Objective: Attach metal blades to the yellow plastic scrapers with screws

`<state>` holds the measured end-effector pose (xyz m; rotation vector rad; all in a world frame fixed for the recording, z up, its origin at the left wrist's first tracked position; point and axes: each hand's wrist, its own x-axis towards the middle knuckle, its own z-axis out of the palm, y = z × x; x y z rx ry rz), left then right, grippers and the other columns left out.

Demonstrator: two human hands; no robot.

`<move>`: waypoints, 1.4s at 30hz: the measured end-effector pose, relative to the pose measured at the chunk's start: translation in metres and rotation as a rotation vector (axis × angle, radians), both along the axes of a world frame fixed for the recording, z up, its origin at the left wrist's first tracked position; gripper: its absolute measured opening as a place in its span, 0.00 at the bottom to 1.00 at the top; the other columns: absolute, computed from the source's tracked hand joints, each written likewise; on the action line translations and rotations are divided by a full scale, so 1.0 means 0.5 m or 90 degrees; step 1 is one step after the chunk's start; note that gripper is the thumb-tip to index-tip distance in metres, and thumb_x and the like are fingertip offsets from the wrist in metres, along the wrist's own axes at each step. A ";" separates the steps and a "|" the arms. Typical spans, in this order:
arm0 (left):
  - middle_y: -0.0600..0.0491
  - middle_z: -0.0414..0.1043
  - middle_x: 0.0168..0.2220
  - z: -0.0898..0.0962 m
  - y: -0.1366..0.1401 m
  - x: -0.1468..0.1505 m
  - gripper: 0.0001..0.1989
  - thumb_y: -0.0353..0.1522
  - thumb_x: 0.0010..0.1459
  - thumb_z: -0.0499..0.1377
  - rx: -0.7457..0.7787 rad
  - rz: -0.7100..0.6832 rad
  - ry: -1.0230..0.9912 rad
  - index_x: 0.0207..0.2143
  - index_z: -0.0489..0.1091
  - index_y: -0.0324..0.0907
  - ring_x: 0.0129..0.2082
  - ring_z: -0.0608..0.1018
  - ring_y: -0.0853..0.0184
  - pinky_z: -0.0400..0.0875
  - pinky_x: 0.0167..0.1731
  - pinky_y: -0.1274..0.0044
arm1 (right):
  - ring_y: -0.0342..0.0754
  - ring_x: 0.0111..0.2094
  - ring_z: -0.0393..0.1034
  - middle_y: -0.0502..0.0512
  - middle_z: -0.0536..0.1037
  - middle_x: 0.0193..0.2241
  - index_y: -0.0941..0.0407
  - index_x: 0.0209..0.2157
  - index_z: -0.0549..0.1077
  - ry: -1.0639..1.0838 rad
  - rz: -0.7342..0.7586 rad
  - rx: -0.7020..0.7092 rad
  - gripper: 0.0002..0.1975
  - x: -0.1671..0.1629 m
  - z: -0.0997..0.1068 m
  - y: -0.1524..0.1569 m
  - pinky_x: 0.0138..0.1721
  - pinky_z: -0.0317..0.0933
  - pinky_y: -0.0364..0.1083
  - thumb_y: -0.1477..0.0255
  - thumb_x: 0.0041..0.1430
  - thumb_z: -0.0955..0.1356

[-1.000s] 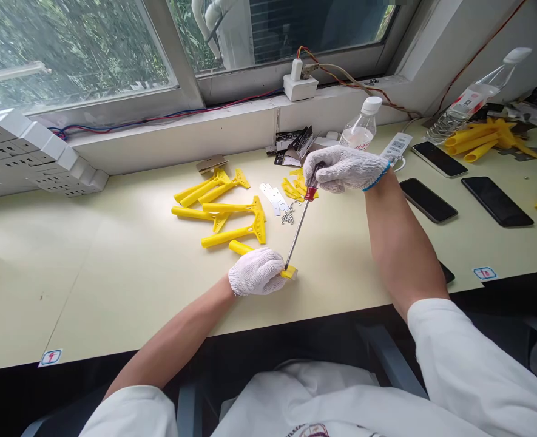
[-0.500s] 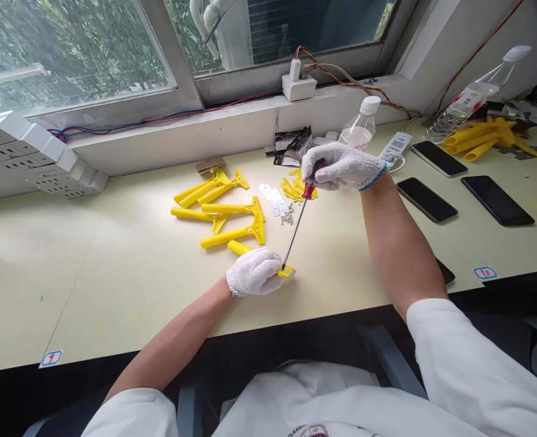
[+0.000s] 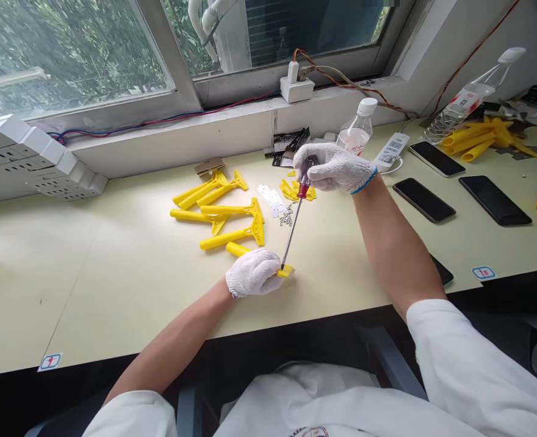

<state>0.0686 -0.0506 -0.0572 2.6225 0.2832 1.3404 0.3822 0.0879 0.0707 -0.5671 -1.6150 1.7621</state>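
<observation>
Head view, with the window side as 12 o'clock: the left hand (image 3: pixel 253 273) has its fingers wrapped around a yellow scraper (image 3: pixel 285 271), over the near part of the table (image 3: pixel 136 303). The right hand (image 3: pixel 332 167), at 1 o'clock from it, grasps the screwdriver (image 3: pixel 303 192), whose shaft leans down to 7 o'clock and reaches the scraper's head. I cannot tell if the tip sits properly in a screw, as this is too small. If it sits badly, the slanted shaft could slip, I judge, and poke the left fingers, which are just beside it. A weak left grip could also let the scraper turn. Its long axis runs from 10 to 4 o'clock: head toward 4, handle toward 10.
</observation>
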 end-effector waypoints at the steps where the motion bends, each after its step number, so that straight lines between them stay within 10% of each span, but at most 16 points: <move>1: 0.50 0.81 0.37 -0.002 0.002 0.000 0.11 0.36 0.70 0.67 0.000 0.008 -0.007 0.50 0.69 0.49 0.32 0.85 0.61 0.82 0.33 0.71 | 0.37 0.23 0.66 0.51 0.82 0.35 0.57 0.47 0.75 0.046 -0.010 0.003 0.25 -0.012 -0.008 0.000 0.19 0.54 0.37 0.66 0.56 0.85; 8: 0.50 0.81 0.38 0.005 0.004 -0.001 0.13 0.36 0.69 0.68 0.003 0.057 -0.046 0.51 0.69 0.48 0.33 0.85 0.61 0.82 0.32 0.72 | 0.43 0.28 0.75 0.55 0.82 0.34 0.57 0.46 0.72 0.105 0.016 -0.036 0.31 -0.105 -0.023 -0.016 0.22 0.63 0.39 0.49 0.59 0.83; 14: 0.50 0.83 0.40 0.046 -0.010 -0.004 0.20 0.31 0.63 0.72 -0.005 0.157 -0.076 0.55 0.73 0.49 0.35 0.87 0.60 0.85 0.38 0.68 | 0.36 0.17 0.52 0.44 0.74 0.27 0.52 0.50 0.72 0.145 -0.195 -0.017 0.28 -0.041 0.016 -0.045 0.15 0.49 0.41 0.42 0.69 0.74; 18: 0.50 0.85 0.42 0.084 -0.018 -0.012 0.16 0.28 0.66 0.68 -0.024 0.194 -0.101 0.54 0.78 0.49 0.37 0.87 0.62 0.87 0.40 0.69 | 0.38 0.15 0.48 0.49 0.74 0.24 0.55 0.41 0.72 -0.110 -0.338 -0.110 0.26 0.014 -0.054 -0.079 0.13 0.39 0.44 0.45 0.67 0.75; 24: 0.50 0.87 0.44 0.119 -0.015 -0.022 0.10 0.29 0.67 0.69 -0.121 0.192 -0.119 0.49 0.85 0.49 0.41 0.89 0.61 0.88 0.45 0.67 | 0.50 0.27 0.67 0.57 0.76 0.28 0.53 0.32 0.69 -0.528 -0.460 -0.009 0.09 0.020 -0.143 -0.110 0.27 0.60 0.49 0.68 0.62 0.73; 35: 0.53 0.80 0.33 0.120 0.002 -0.012 0.17 0.42 0.59 0.73 -0.921 0.079 -0.489 0.43 0.75 0.42 0.21 0.77 0.69 0.72 0.21 0.76 | 0.70 0.51 0.82 0.80 0.83 0.50 0.63 0.55 0.81 -0.967 -0.464 0.131 0.21 0.013 -0.163 -0.099 0.50 0.71 0.56 0.61 0.71 0.71; 42: 0.53 0.75 0.33 0.071 -0.004 0.034 0.16 0.36 0.55 0.72 -1.059 0.121 -0.510 0.38 0.70 0.41 0.27 0.79 0.69 0.71 0.27 0.77 | 0.57 0.58 0.78 0.65 0.78 0.61 0.60 0.64 0.76 -0.882 -0.511 0.345 0.23 -0.034 -0.168 -0.119 0.60 0.76 0.59 0.60 0.77 0.73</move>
